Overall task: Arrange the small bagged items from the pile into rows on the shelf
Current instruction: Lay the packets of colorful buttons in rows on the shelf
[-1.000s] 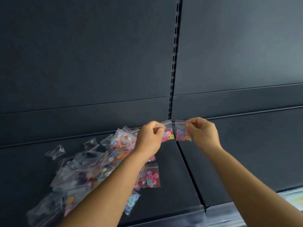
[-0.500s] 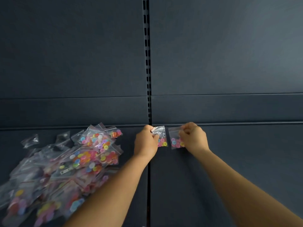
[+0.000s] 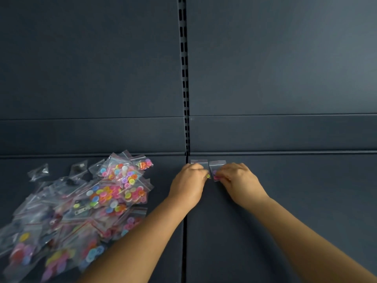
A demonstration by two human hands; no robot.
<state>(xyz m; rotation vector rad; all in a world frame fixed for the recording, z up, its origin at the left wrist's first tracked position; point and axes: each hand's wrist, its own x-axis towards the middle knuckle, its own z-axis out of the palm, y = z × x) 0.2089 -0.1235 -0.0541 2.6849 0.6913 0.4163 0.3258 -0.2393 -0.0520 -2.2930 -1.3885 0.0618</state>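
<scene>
You're on the placing step: two small bags going down side by side at the back of the shelf (image 3: 285, 201), just right of the seam between the two shelf panels, close under the back wall's lower ledge. Your left hand (image 3: 188, 183) has its fingers curled onto the left bag (image 3: 199, 161); your right hand (image 3: 238, 179) is pinching the right bag (image 3: 217, 164) near its lower edge. Both bags look flat on the shelf or very nearly so, with their edges touching or almost touching; your hands cover most of each, so I can't tell whether they're fully seated. This reads as the start of the first row, since no other bags are laid out on the right panel. Next move, as I judge it: let go of both without dragging them, since the film is light and will likely shift with your fingers, then go back to the pile (image 3: 81, 205) on the left panel for the next pair. The pile is a loose overlapping heap of clear zip bags, mostly coloured buttons, a few with darker contents. No brand, label or legible writing anywhere.
</scene>
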